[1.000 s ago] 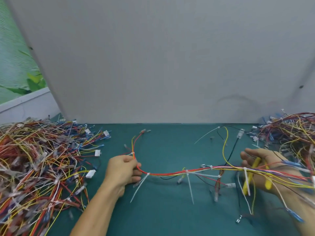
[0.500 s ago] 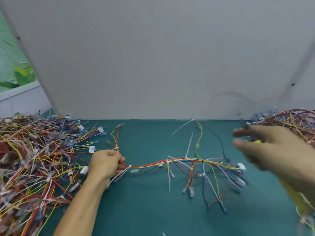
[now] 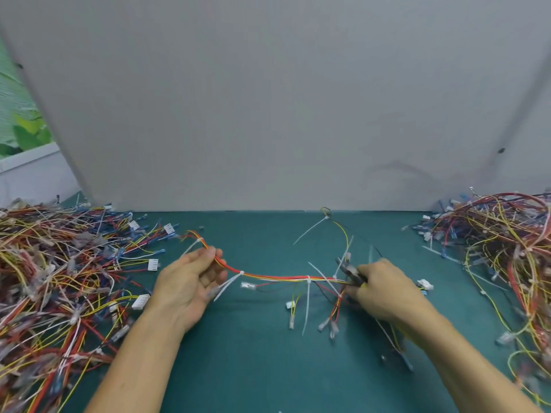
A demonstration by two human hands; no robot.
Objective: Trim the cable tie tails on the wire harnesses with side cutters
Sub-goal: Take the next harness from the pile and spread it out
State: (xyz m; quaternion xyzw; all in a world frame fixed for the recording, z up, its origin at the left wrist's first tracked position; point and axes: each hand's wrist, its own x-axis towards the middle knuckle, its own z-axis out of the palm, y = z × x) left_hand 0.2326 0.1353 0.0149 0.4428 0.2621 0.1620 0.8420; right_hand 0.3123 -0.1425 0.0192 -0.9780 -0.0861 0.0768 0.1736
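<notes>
right hand (image 3: 384, 289) | back down on harness (image 3: 277, 277) | side cutters (image 3: 350, 271) at bundle

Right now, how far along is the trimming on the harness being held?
Done: no cut shows on this harness; its tails are long. In hand: the left hand pinches one end, and the right hand holds the cutters at a tie near the other end. Left: every tail on it. I cannot tell whether the left pile or the right pile is finished.

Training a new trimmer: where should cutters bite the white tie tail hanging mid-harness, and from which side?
Probably at its root, beside the tie head on the harness, from the right: the tail runs straight toward the person, and the cutters in the right hand sit on that side.
</notes>
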